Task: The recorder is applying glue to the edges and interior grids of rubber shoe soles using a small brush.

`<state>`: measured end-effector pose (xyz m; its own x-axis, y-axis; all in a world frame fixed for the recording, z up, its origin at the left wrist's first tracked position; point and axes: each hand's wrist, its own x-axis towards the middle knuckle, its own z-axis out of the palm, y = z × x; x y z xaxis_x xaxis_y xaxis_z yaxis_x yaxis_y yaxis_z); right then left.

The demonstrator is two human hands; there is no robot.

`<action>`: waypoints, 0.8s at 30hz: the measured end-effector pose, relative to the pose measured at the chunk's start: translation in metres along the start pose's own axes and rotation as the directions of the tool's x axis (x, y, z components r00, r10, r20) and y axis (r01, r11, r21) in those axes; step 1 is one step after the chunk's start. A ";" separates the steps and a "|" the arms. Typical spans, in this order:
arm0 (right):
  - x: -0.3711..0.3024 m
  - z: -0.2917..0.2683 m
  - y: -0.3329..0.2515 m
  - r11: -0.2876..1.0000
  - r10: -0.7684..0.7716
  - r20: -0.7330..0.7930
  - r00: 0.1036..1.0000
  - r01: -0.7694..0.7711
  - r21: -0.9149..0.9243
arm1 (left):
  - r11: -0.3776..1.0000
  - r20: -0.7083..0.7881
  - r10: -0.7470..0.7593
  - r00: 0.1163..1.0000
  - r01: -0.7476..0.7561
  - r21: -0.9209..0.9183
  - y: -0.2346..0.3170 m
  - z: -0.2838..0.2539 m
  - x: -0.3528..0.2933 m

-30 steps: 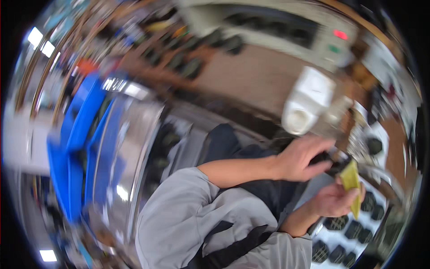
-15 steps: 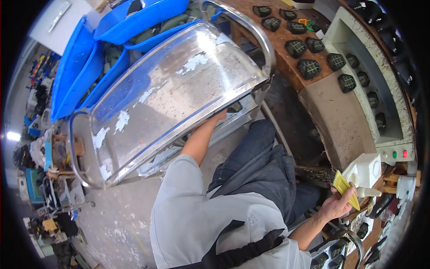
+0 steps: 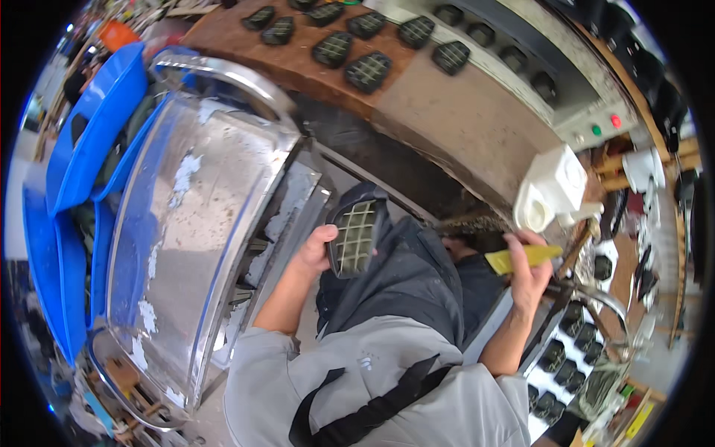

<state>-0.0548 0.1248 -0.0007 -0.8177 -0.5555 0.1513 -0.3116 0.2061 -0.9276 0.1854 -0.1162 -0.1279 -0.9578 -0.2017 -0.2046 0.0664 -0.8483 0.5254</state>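
Observation:
My left hand (image 3: 316, 249) grips a rounded pad (image 3: 355, 238) by its side, above my lap. The pad has a black rim and a green face crossed by pale grid lines. Between the fingers and thumb of my right hand (image 3: 530, 276) is a flat yellow plastic spreader (image 3: 503, 261), held near the white container (image 3: 560, 179) at the bench edge. The metal cart (image 3: 201, 194), its top scuffed and peeling, stands left of my left hand; more dark pieces show on its lower shelf.
Blue plastic tubs (image 3: 97, 134) sit on the cart's far left. Several similar pads lie on the brown bench (image 3: 216, 37) ahead. Behind it runs a pale machine (image 3: 607, 104) with pads inside and red and green buttons. A white tray (image 3: 547, 372) of dark pads is at my right.
My left hand has come out from the cart's lower shelf, now with a pad in it. My right hand has shifted up with the spreader. The view has turned toward the right.

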 end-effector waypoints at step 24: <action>0.053 -0.095 0.044 0.921 0.219 -0.244 0.945 -0.117 0.370 | 0.974 -0.036 -0.215 0.976 0.211 -0.085 -0.047 0.166 0.109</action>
<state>-0.1576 0.1807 -0.0011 -0.9589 -0.2828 0.0236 -0.0118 -0.0433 -0.9990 0.0318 -0.0170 -0.0382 -0.9391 -0.0325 -0.3421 -0.1138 -0.9100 0.3987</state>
